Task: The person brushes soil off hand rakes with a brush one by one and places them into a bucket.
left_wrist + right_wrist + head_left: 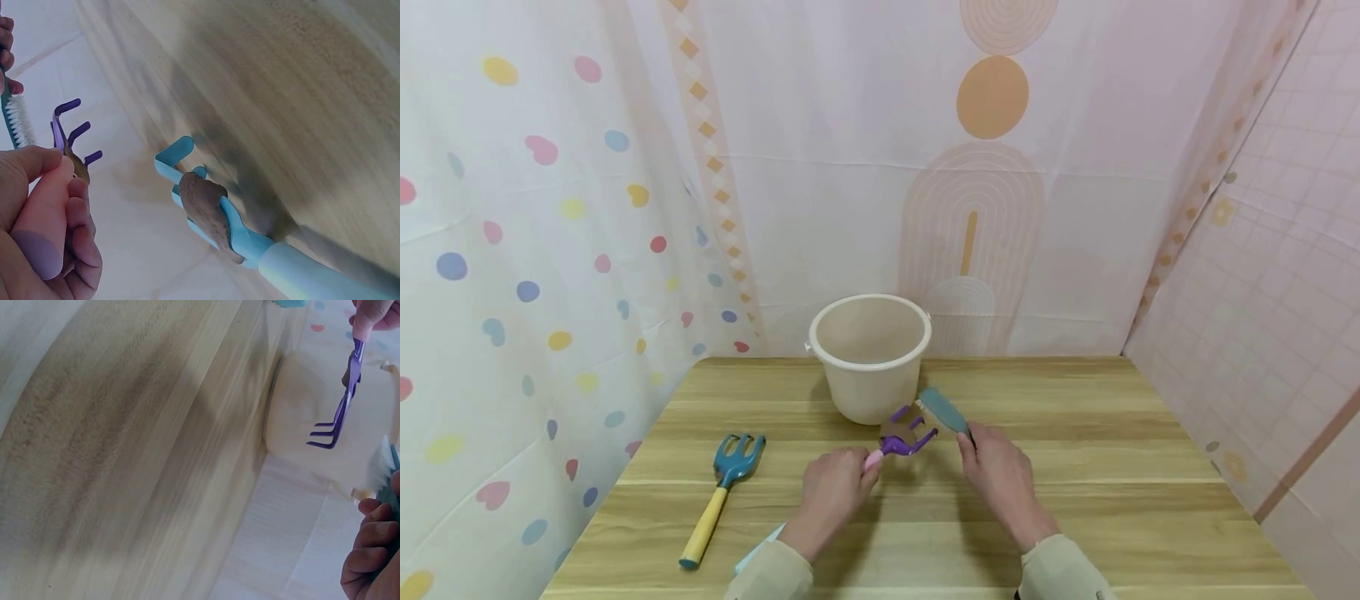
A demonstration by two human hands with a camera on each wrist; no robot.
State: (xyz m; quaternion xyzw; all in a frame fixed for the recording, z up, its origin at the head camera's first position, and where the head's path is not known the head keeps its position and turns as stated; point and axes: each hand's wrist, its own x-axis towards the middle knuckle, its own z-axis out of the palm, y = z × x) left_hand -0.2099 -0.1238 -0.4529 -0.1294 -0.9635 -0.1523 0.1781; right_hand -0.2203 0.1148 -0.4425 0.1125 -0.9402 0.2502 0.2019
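Both hands occupied, we note. The left hand has its fingers curled round the pink handle of a purple fork, raised above the desk just before a cream bucket. Prongs point away from the fist; we suppose this leaves the brown lump on them exposed. The right hand, likewise closed, grips a teal brush by its handle, white bristles towards the prongs and near them, a gap showing in the right wrist view; probably angled so the bristles can meet the fork. Bucket upright at the back, presumably clear of both forearms. To the left lies a yellow-handled fork; by the left forearm, a pale blue fork bearing its own lump, perhaps parked within reach.
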